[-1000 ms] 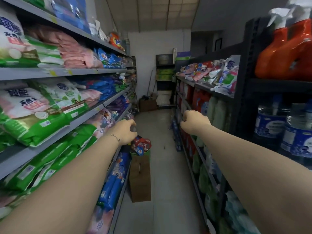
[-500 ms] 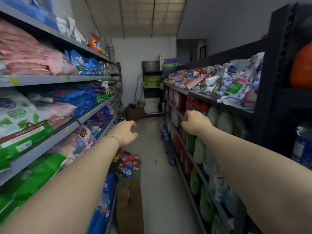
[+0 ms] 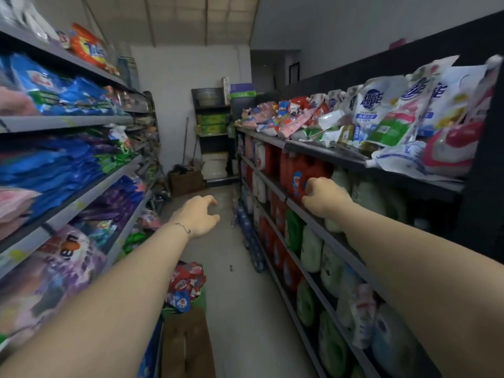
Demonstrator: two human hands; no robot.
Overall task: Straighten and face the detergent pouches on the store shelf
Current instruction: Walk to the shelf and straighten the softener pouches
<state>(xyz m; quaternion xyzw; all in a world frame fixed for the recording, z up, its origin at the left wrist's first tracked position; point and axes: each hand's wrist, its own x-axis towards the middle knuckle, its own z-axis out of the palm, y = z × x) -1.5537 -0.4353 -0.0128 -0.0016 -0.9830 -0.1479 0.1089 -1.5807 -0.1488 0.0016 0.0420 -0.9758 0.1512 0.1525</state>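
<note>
Motion blur smears the packets (image 3: 62,271) at the near left; their print cannot be read. The nearest detergent pouches (image 3: 461,105) at the right are blurred too and cut off by the right edge. The right hand (image 3: 324,199) shows only its back: its curled fingers (image 3: 308,199) hide the palm, and whether they touch the red bottle (image 3: 297,181) behind cannot be told. The left forearm (image 3: 109,304) covers part of a bag of red packets (image 3: 200,302). The brown box (image 3: 188,345) below is cut by the bottom edge.

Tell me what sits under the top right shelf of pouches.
Under the top shelf stand red jugs and pale green bottles. The right hand covers part of one red jug; the space behind them is too dark to see.
</note>
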